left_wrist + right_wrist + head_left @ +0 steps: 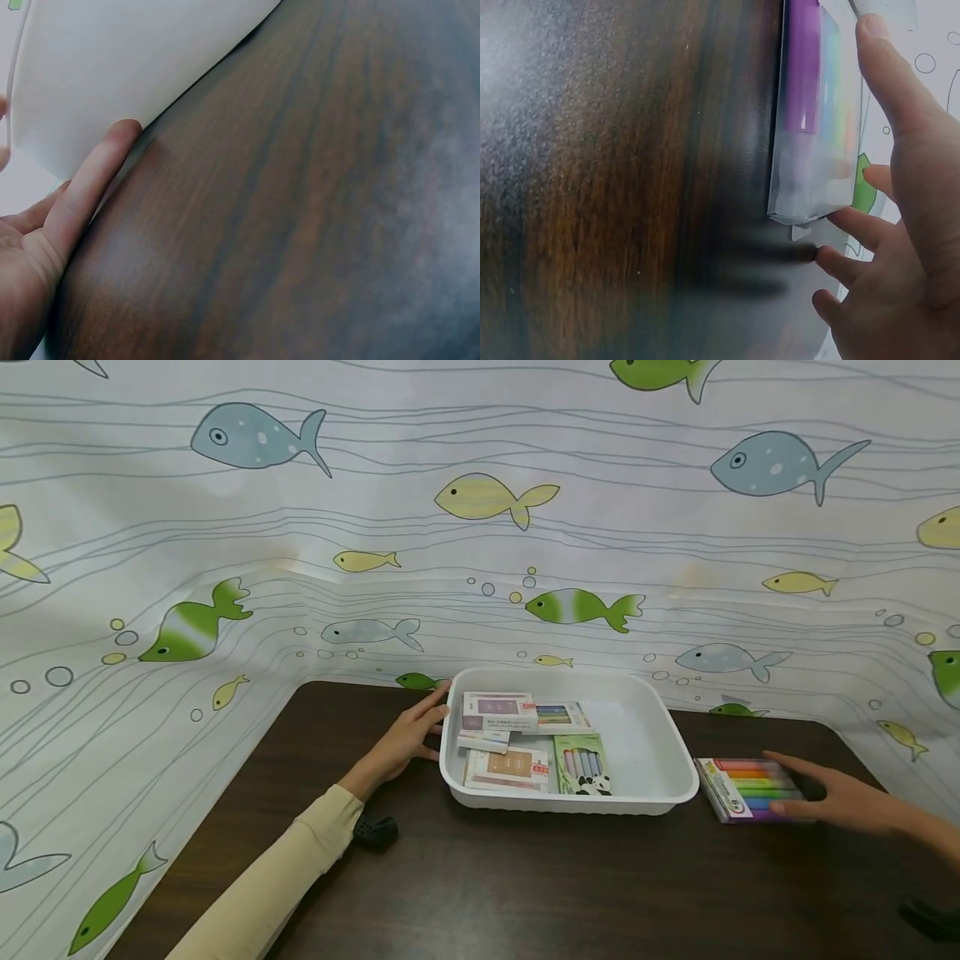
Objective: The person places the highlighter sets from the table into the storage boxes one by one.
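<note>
A white plastic tray (pixel 555 803) on the dark table holds several small stationery boxes, among them a green panda pen pack (pixel 583 764). My left hand (pixel 405 743) touches its left side, one extended finger (pixel 94 180) lying along the outer wall in the left wrist view. To the right of the tray lies a clear pack of rainbow-coloured highlighters (pixel 757 789), purple pen nearest me. Over its right end my right hand (pixel 843 793) is spread. The right wrist view shows the thumb (pixel 900 82) raised above the pack and the fingers (pixel 862 225) around its end.
The brown table (pixel 510 885) stretches in front of the tray. A fish-patterned curtain (pixel 480 543) hangs behind it. Dark straps show near both wrists, one black piece (pixel 375 832) under the left sleeve (pixel 292 868).
</note>
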`<state>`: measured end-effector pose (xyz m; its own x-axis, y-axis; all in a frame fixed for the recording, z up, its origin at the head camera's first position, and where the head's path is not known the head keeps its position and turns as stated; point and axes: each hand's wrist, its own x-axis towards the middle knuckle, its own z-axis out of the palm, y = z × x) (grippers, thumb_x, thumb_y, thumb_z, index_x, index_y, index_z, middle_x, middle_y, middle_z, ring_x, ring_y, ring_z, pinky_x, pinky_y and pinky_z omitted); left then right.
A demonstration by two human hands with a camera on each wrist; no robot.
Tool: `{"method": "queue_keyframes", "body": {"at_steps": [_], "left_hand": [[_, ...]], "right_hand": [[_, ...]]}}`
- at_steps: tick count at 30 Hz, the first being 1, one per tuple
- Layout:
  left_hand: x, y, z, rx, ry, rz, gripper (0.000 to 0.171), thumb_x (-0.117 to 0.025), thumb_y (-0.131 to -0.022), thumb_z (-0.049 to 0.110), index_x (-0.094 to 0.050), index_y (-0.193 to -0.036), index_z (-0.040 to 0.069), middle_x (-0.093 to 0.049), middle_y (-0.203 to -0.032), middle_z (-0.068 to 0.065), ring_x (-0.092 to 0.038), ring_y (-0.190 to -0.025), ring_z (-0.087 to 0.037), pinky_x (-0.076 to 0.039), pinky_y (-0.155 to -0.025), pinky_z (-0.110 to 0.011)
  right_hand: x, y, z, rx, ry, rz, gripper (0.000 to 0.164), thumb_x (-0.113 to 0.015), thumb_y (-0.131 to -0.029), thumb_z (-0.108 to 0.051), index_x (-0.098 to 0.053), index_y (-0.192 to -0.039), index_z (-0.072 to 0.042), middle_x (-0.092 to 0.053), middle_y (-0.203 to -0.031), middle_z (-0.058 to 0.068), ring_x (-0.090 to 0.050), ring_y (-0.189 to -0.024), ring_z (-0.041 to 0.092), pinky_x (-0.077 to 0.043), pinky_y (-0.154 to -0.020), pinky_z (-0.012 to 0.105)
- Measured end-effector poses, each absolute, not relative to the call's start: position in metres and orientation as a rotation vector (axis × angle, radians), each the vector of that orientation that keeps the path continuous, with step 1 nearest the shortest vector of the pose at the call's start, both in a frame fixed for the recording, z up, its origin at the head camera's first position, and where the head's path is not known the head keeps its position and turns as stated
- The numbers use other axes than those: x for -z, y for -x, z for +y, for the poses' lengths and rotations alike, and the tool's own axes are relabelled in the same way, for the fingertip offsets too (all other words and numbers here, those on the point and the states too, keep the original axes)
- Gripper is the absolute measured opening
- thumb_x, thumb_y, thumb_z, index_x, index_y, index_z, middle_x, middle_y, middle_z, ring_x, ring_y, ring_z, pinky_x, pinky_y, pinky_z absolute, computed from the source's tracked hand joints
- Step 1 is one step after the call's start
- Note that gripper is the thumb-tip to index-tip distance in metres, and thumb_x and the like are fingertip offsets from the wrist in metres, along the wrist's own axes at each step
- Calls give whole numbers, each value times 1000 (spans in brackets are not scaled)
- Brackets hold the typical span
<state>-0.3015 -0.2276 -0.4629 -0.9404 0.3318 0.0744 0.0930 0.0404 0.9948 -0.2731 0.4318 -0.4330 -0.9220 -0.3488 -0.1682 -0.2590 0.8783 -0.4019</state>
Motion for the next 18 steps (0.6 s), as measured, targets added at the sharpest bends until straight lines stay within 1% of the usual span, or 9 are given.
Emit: {"method": "queue_keyframes", "body": {"at_steps": [3, 9, 10, 15, 18], "left_hand": [[463, 302, -228, -2016, -442, 2124, 63, -50, -107, 48, -22, -163, 39, -38, -154, -11, -56, -122, -39, -59, -77, -55], [462, 301, -227, -2019, -429, 2136, 64, -51, -107, 47, -22, -163, 39, -38, -155, -9, -56, -123, -38, -59, -76, -54], [462, 302, -227, -2018, -432, 2138, 64, -51, -107, 47, -22, -164, 38, -38, -154, -10, -56, -123, -38, -59, -76, -54], [464, 303, -228, -2013, -442, 2134, 62, -50, -108, 46, -23, -163, 40, -39, -153, -10, -57, -121, -38, -59, -76, -54], [463, 302, -228, -2016, -441, 2126, 62, -51, -107, 47, -23, -162, 41, -39, -153, -10, -57, -121, -38, -59, -77, -54]], "right_hand": [[436, 274, 431, 569, 494, 2827, 92, -74, -95, -37, -21, -159, 4, -35, -138, 44, -51, -107, 53, -47, -76, 61], [437, 272, 431, 579, 523, 2856, 91, -77, -93, -35, -25, -159, 1, -32, -141, 42, -44, -115, 60, -44, -80, 69], [437, 271, 430, 585, 527, 2860, 92, -77, -93, -35, -25, -159, 1, -32, -142, 42, -43, -116, 61, -44, -80, 69], [440, 269, 430, 601, 517, 2905, 93, -80, -90, -37, -28, -159, -1, -33, -142, 41, -45, -115, 61, -44, -79, 71], [442, 266, 429, 626, 492, 2933, 96, -82, -89, -39, -28, -160, -4, -32, -143, 40, -44, -114, 59, -41, -81, 72]]}}
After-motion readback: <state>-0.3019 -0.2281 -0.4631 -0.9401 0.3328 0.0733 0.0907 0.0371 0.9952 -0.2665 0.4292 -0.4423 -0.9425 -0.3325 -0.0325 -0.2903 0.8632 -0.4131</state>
